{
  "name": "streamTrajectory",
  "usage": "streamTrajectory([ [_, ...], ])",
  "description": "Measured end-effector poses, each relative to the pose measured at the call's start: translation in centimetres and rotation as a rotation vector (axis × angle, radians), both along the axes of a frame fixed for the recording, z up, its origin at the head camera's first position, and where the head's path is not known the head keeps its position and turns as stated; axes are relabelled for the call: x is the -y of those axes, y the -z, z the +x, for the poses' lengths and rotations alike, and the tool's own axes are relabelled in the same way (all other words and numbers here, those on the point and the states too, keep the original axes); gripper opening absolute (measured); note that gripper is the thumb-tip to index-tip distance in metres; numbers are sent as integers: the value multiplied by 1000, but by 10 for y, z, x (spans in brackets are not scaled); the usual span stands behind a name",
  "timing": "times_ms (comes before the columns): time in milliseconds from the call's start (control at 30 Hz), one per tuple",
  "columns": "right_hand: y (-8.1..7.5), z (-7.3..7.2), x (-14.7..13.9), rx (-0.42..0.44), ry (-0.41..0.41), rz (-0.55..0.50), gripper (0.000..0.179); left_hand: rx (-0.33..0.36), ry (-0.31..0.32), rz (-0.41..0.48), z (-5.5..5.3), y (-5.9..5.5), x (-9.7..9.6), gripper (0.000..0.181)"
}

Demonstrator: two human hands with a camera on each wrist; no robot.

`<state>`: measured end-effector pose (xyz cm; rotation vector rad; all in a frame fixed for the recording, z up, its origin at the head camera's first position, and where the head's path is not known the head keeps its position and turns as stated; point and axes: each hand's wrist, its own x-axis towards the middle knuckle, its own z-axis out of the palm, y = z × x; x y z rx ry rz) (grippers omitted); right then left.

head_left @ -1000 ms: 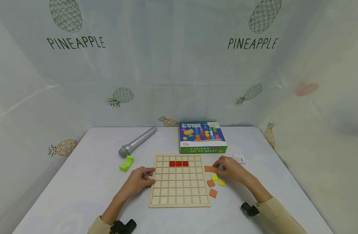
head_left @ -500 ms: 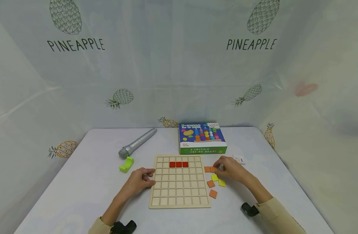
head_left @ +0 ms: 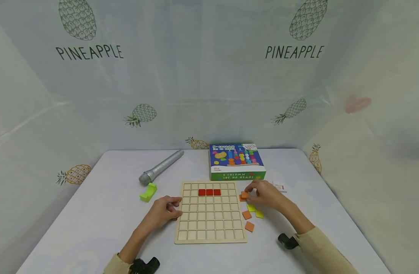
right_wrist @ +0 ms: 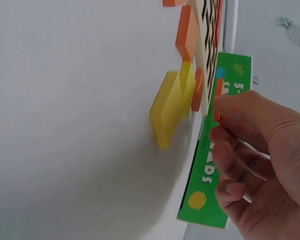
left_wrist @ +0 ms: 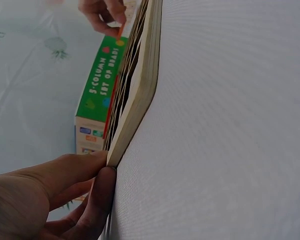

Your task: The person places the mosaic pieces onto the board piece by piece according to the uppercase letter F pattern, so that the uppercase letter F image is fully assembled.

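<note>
A wooden grid board [head_left: 210,224] lies flat on the table with three red tiles [head_left: 209,192] side by side in its second row from the back. My left hand [head_left: 162,210] holds the board's left edge, thumb and forefinger at the rim, as the left wrist view also shows. My right hand [head_left: 266,195] pinches an orange square tile [right_wrist: 219,100] between thumb and forefinger, raised beside the board's right edge. In the head view it partly overlaps another orange tile [head_left: 241,199] lying there. Two yellow tiles [right_wrist: 166,110] and two more orange tiles [head_left: 249,227] lie nearer me.
Behind the board stands a blue and green bead-set box [head_left: 237,161]. A silver microphone [head_left: 161,167] and a light green curved block [head_left: 148,192] lie at the back left. A small white printed card [head_left: 279,186] lies beyond my right hand.
My right hand has lifted an orange tile from the table and brought it slightly left, toward the board. The left hand stays at the board's edge.
</note>
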<state>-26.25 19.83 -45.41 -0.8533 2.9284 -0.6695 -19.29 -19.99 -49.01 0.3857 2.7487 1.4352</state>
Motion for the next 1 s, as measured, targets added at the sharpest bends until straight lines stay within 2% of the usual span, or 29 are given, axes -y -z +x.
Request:
streamTrajectory([
  [267,0,-3,27,26,-41,-8,20,-1,-4,-8,-3,0,-1,50],
  [733,2,1,86,39,-142,5,18,13,-12,-6,1,1,0,50],
  [1000,2,2,113,-9,-181,45,19,10,-8,-13,-2,2,0,50],
])
